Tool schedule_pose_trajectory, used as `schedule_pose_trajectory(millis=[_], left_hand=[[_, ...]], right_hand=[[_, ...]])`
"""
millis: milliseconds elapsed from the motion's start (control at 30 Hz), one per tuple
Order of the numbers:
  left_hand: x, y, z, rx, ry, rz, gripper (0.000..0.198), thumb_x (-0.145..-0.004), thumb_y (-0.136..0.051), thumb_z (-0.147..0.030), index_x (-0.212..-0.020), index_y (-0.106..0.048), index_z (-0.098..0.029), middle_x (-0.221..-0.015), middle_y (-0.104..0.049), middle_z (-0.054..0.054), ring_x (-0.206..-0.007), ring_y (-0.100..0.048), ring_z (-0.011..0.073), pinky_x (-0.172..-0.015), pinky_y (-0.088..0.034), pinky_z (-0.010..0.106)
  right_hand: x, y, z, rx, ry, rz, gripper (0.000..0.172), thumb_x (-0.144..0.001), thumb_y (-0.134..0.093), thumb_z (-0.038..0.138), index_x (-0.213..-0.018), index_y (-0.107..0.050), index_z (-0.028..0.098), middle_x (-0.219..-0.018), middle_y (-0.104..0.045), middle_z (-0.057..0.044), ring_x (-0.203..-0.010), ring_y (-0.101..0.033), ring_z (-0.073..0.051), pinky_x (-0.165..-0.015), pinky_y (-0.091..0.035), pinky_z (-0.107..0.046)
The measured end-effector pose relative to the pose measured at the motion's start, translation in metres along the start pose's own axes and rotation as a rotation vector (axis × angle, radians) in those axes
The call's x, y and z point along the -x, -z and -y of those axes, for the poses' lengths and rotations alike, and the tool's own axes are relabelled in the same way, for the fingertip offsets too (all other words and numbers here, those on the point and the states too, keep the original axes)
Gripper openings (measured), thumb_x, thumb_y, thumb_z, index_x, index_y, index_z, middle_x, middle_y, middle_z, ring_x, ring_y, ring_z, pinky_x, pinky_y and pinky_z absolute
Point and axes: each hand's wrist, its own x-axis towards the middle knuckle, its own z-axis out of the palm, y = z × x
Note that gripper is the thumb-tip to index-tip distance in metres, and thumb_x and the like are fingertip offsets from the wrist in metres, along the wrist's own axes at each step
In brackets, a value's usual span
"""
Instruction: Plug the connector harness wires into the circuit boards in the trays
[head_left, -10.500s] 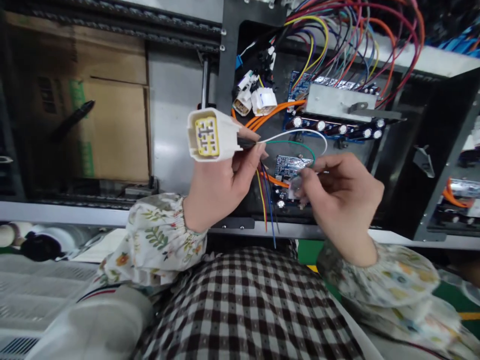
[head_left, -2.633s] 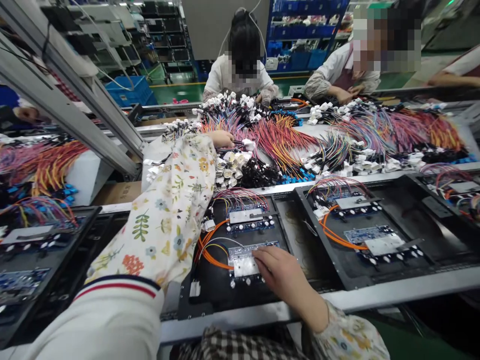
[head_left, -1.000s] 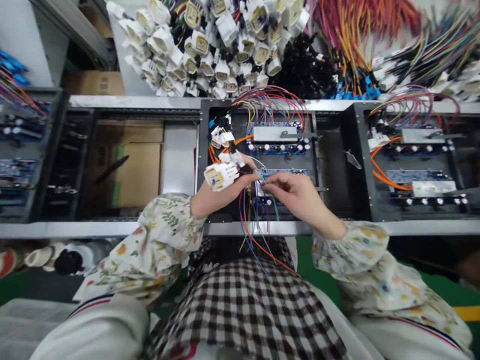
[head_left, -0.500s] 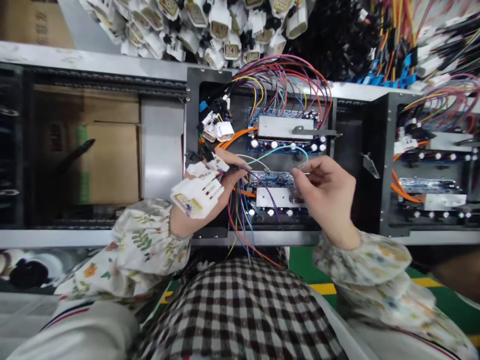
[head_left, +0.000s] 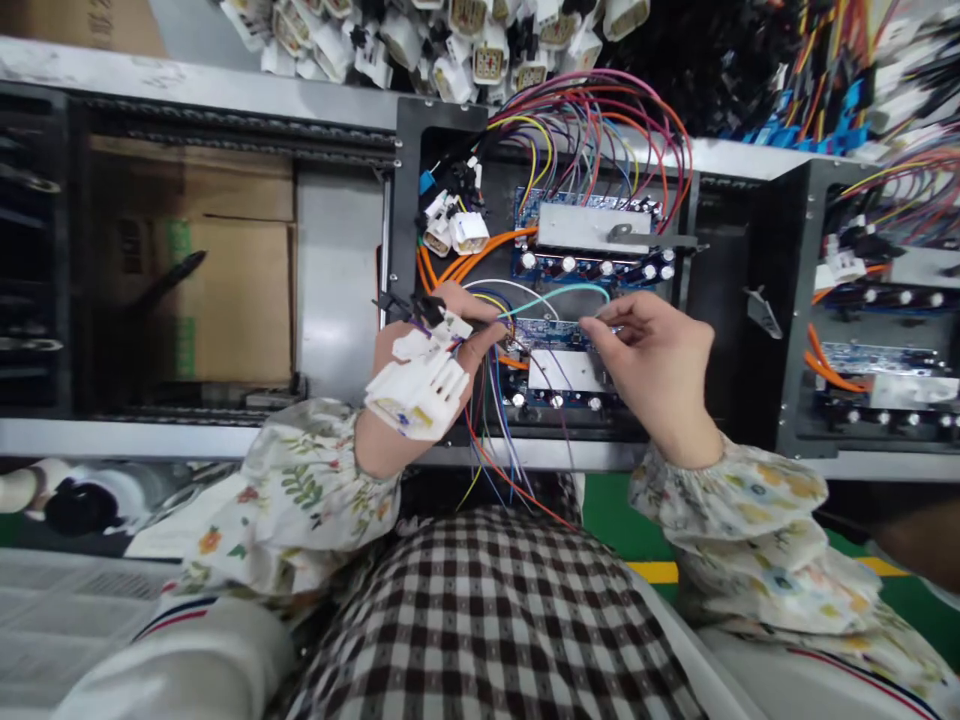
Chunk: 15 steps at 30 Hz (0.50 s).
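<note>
My left hand (head_left: pixel 420 375) is closed on a wire harness, with its large white connector (head_left: pixel 420 392) resting over the palm and wrist. Loose coloured wires (head_left: pixel 499 430) fan down from below the fingers. One teal wire (head_left: pixel 559 294) arches from the left fingertips across to my right hand (head_left: pixel 651 355), which pinches its far end between thumb and fingers. Both hands are over the near circuit board (head_left: pixel 555 330), partly covering it. Beyond them lies a second blue circuit board (head_left: pixel 525 262), with a metal plate (head_left: pixel 581 226) on it and many wires at its far edge.
Both boards sit in a black housing (head_left: pixel 442 117) on a rail line. To the left lies a cardboard box (head_left: pixel 232 300); to the right is another wired housing (head_left: pixel 796 300). White connectors (head_left: pixel 489 62) are heaped along the back, beside blue-ended harnesses (head_left: pixel 810 120).
The view has shifted, so the housing appears slightly further right and higher. Both hands keep their grip on the harness and teal wire. The purple wire near the left fingers hangs differently.
</note>
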Motion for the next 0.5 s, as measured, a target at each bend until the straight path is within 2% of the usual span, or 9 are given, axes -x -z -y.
schedule_pose_trajectory(millis=[67, 133, 200, 267, 367, 500], left_hand=[[0.002, -0.003, 0.003, -0.057, 0.004, -0.075, 0.005, -0.085, -0.062, -0.023, -0.084, -0.058, -0.027, -0.083, -0.067, -0.004, -0.081, -0.064, 0.0149, -0.080, -0.053, 0.030], [0.001, -0.005, 0.007, -0.109, 0.014, -0.104, 0.005, -0.085, -0.063, -0.027, -0.084, -0.059, -0.026, -0.083, -0.066, -0.003, -0.080, -0.064, 0.0148, -0.080, -0.053, 0.030], [0.001, -0.005, 0.010, -0.150, 0.022, -0.118, 0.007, -0.085, -0.063, -0.032, -0.083, -0.061, -0.026, -0.086, -0.065, -0.002, -0.082, -0.063, 0.0155, -0.082, -0.052, 0.031], [0.000, -0.005, 0.012, -0.176, 0.017, -0.101, 0.010, -0.086, -0.060, -0.035, -0.083, -0.063, -0.026, -0.090, -0.065, 0.000, -0.085, -0.063, 0.0162, -0.084, -0.051, 0.032], [-0.001, -0.003, 0.013, -0.173, 0.033, -0.048, 0.014, -0.089, -0.055, -0.035, -0.087, -0.064, -0.024, -0.094, -0.066, 0.001, -0.090, -0.063, 0.0159, -0.086, -0.052, 0.030], [-0.002, -0.002, 0.010, -0.098, 0.037, -0.051, 0.013, -0.089, -0.056, -0.032, -0.086, -0.063, -0.023, -0.092, -0.067, 0.000, -0.089, -0.064, 0.0146, -0.085, -0.053, 0.027]], right_hand=[[0.005, 0.007, 0.009, 0.051, 0.107, 0.016, 0.018, -0.076, -0.068, 0.035, -0.074, -0.063, 0.018, -0.066, -0.060, 0.000, -0.054, -0.050, -0.009, -0.053, -0.040, -0.024], [0.010, 0.013, 0.019, 0.096, 0.262, 0.106, 0.015, -0.080, -0.064, 0.034, -0.079, -0.065, 0.019, -0.072, -0.060, -0.002, -0.060, -0.054, -0.011, -0.054, -0.040, -0.025], [0.014, 0.018, 0.026, 0.113, 0.336, 0.215, 0.011, -0.083, -0.058, 0.028, -0.080, -0.065, 0.020, -0.075, -0.060, -0.003, -0.061, -0.054, -0.011, -0.053, -0.040, -0.025], [0.014, 0.019, 0.030, 0.069, 0.260, 0.245, 0.009, -0.083, -0.054, 0.022, -0.078, -0.061, 0.020, -0.071, -0.058, 0.000, -0.057, -0.053, -0.010, -0.053, -0.041, -0.024], [0.008, 0.009, 0.031, -0.085, 0.086, 0.189, 0.003, -0.081, -0.054, 0.021, -0.080, -0.056, 0.020, -0.063, -0.057, 0.003, -0.056, -0.056, -0.010, -0.056, -0.043, -0.024], [-0.002, -0.014, 0.030, -0.115, 0.077, 0.178, 0.003, -0.077, -0.059, 0.020, -0.076, -0.057, 0.019, -0.056, -0.056, 0.006, -0.044, -0.049, -0.006, -0.048, -0.037, -0.020]])
